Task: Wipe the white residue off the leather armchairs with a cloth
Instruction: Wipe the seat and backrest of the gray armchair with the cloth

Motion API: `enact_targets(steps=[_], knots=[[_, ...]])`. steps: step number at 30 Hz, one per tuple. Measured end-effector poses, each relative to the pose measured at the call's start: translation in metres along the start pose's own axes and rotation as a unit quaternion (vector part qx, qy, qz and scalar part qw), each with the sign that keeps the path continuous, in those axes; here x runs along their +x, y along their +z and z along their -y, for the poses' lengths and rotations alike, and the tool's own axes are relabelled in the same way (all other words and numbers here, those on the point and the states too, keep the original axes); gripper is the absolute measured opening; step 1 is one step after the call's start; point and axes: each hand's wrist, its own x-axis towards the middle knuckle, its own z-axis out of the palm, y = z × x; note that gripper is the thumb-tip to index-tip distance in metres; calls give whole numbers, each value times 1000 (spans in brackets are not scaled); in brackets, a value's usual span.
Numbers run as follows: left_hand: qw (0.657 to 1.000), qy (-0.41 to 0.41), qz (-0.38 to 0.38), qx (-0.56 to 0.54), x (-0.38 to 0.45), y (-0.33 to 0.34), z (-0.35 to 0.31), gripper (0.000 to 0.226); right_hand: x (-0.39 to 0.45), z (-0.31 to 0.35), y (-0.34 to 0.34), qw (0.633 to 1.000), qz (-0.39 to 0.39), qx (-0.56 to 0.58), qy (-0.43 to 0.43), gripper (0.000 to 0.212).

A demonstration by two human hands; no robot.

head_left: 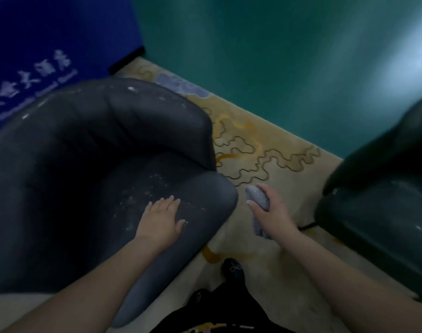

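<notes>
- Nearest the camera, a black shoe point(232, 269) stands on the cream carpet with yellow cloud-like swirls point(272, 169), between the two forearms.
- The left hand point(160, 218) lies flat, fingers straight and spread, palm down on the near arm of the dark grey leather armchair point(89, 152); it holds nothing.
- The right hand point(270, 209) hangs over the carpet just beside that armrest's rounded end, fingers and thumb curled round a bunched grey cloth point(259, 197), a tail of which hangs below the wrist.
- White specks of residue point(138, 195) dot the armchair's seat and armrest near the left hand; a few more sit on its backrest top.
- A second dark leather armchair point(383, 200) stands well apart at the right edge.
- Farther back are a teal wall point(277, 56) and a blue panel with blurred white lettering point(37, 44).
</notes>
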Motion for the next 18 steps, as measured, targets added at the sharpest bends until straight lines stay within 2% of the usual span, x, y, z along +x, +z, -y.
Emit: enact_targets(steps=[2,5,10,18], knots=[[999,-47,-6,-14,0,4,9,66,25,9,12,999,44,-2,-28,41],[993,-111,-16,-45,-5,14,16,65,56,15,28,992,106,-20,-58,47],[970,-220,-28,-101,-24,36,27,65,84,17,63,973,188,-69,-116,52],[921,-351,-28,-167,-66,94,70,66,90,12,146,945,284,-101,-131,53]])
